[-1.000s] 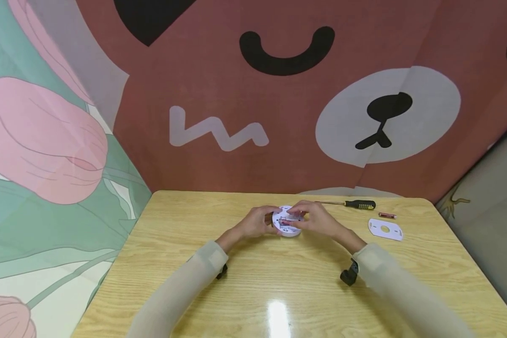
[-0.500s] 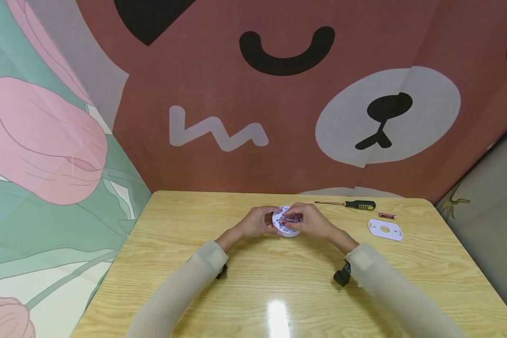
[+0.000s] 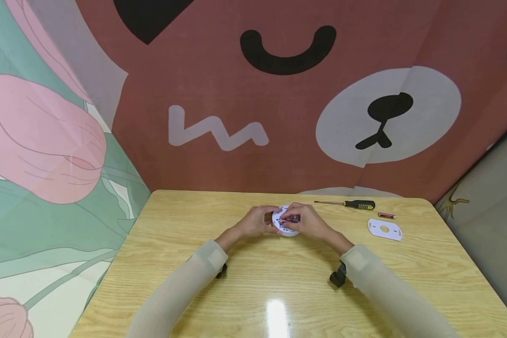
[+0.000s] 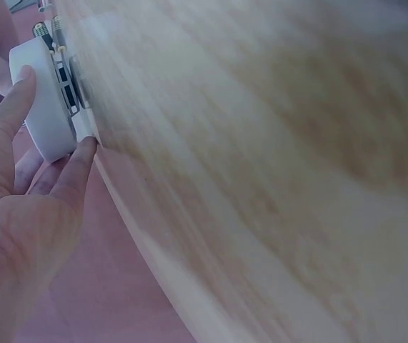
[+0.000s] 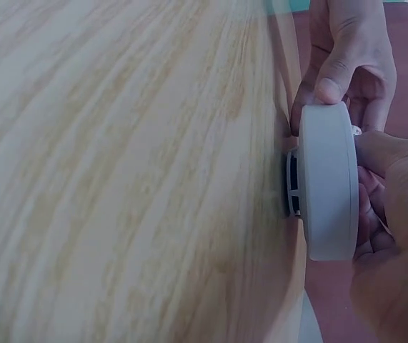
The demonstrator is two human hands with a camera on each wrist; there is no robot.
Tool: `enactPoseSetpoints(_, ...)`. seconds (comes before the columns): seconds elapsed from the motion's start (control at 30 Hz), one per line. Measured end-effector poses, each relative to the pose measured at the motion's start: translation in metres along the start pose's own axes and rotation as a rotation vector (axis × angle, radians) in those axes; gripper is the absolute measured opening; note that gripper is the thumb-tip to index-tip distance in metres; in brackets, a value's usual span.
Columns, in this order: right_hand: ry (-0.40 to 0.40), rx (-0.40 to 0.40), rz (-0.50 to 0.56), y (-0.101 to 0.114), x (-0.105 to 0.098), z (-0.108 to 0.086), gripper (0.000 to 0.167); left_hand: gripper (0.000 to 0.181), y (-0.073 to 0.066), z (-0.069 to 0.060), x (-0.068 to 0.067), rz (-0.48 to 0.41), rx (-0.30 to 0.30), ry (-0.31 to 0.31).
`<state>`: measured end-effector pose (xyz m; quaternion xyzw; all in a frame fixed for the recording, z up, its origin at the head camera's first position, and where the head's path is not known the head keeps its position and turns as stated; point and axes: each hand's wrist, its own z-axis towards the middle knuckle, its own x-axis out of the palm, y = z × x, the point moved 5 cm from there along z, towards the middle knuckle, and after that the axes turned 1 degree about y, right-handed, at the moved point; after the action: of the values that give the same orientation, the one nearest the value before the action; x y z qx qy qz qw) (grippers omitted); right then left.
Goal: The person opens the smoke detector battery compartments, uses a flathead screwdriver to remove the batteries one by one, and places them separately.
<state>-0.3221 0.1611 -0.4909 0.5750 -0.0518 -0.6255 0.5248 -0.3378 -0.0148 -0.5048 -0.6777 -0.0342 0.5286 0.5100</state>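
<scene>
A round white smoke detector [image 3: 286,234] stands low over the far part of the table, its flat back facing up. My left hand [image 3: 254,222] grips its rim from the left, thumb on one side and fingers on the other. From the right, my right hand [image 3: 314,223] works at the detector's back, thumb and fingertips pinching a small reddish battery that they mostly hide. In the right wrist view the thick white side wall of the detector [image 5: 329,182] shows, with a dark slotted part facing the tabletop.
To the right lie a black and yellow screwdriver [image 3: 359,204], a red battery [image 3: 387,216] and a white mounting plate [image 3: 384,229] with a central hole. The wooden table [image 3: 253,281] ends at a cloth backdrop [image 3: 219,173] close behind the hands.
My right hand has shifted slightly left and its fingers have drawn together at the detector's back. The left hand and the detector have stayed about where they were.
</scene>
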Motion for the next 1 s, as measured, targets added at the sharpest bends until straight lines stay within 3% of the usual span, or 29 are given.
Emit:
enactPoseSetpoints(0.3,-0.035,-0.028,0.000,0.0024,0.0011,-0.0006,0.012,0.070,0.0004,-0.0007,-0.0003,0.013,0.000,0.001)
enactPoseSetpoints(0.63,-0.067,-0.031,0.025,-0.0006,0.0014,-0.0017,0.014,0.071,-0.0017,-0.0006,-0.0016,-0.030,-0.001,0.007)
enactPoseSetpoints(1.0,-0.105,-0.024,0.088,-0.0031,-0.0006,-0.0053,0.024,0.070,-0.0037,-0.0012,-0.0007,-0.034,0.010,0.008)
